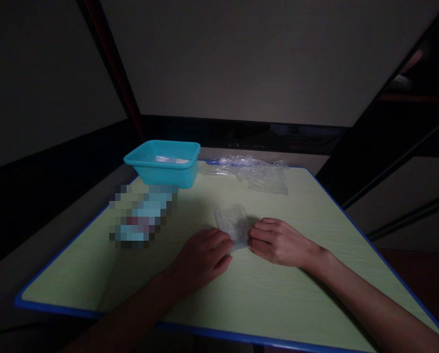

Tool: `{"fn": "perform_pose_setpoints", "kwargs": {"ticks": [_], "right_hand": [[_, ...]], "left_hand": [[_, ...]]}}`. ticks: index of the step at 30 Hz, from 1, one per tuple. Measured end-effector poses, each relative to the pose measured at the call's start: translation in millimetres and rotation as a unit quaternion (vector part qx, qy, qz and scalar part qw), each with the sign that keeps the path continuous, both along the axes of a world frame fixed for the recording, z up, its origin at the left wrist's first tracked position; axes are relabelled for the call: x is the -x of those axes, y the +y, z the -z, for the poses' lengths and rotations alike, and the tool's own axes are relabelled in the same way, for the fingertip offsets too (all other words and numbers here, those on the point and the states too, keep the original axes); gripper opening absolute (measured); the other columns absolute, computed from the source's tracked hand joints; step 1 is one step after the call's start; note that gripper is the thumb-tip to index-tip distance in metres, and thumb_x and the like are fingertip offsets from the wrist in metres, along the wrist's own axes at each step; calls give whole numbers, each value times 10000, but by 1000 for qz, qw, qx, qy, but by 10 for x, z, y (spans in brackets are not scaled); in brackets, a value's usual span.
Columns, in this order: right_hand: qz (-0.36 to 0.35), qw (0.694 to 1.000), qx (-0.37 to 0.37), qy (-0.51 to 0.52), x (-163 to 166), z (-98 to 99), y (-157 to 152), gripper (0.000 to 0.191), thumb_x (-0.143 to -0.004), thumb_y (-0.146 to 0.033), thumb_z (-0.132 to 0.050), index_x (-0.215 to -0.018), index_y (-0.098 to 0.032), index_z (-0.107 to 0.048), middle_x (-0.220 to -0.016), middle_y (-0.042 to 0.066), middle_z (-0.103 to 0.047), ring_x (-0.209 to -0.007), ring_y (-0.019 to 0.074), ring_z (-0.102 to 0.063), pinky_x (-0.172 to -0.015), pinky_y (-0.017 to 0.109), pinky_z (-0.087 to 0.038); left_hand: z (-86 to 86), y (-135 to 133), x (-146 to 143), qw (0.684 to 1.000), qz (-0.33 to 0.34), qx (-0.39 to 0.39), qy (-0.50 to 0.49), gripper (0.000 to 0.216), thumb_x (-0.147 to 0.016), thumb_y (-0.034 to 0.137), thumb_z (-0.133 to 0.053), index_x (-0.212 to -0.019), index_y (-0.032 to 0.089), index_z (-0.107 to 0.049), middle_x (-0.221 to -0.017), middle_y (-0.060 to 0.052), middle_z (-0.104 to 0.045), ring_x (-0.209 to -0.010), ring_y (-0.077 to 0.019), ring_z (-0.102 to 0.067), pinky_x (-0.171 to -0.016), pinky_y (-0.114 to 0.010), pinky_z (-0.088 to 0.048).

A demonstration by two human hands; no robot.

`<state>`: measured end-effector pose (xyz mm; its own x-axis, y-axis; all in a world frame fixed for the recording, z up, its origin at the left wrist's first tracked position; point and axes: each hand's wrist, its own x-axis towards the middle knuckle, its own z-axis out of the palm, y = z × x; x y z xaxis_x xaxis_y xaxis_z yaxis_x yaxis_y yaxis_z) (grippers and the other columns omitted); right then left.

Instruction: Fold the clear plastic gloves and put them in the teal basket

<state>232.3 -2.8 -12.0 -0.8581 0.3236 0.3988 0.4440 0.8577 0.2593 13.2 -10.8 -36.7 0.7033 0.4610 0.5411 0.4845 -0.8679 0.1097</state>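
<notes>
A small clear plastic bag [232,219] lies on the pale table between my two hands. My left hand [206,252] is closed at its lower left edge, with the fingers bent over the plastic. At its right edge, my right hand [272,240] is closed too, its fingers curled in with the tips hidden. Both hands rest low, close to the tabletop. Whether anything lies inside the bag I cannot make out in the dim light.
A turquoise plastic basin [164,169] stands at the back left with something clear and white inside. Crumpled clear plastic sheeting [263,174] lies along the back edge. A blurred-out, light blue oblong item [145,215] is at the left. Blue edging rims the table [296,304].
</notes>
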Motion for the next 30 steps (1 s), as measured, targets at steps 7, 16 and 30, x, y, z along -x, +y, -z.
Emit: {"fn": "perform_pose_setpoints", "kwargs": {"ticks": [7,16,30], "right_hand": [[-27,1000,-2,11,40,-35,-41,351,-931,-144,-342,-645,-167,-544,-668,25,-599,-601,140,-492,-556,282,-368],[-20,984,136,116,-4,-100,-133,267,-949,-207,-298,-896,-174,-558,-742,49,-647,-693,137,-608,-612,268,-494],[80,761,436,473,92,-408,-322,130,-862,-273,-513,-758,-197,-493,-555,-38,-555,-456,88,-521,-406,185,-398]], "left_hand": [[15,34,1,999,-6,43,11,340,-753,50,-491,-1073,133,-573,-1104,-102,-652,-991,-205,-600,-851,-367,-486],[-13,101,99,975,28,218,-17,410,-780,85,-461,-1160,182,-582,-1182,-76,-628,-1110,-191,-562,-1023,-414,-348],[-258,-231,14,717,-41,674,-171,348,-690,430,-522,-712,110,-657,-646,-66,-692,-559,-161,-637,-483,-213,-422]]}}
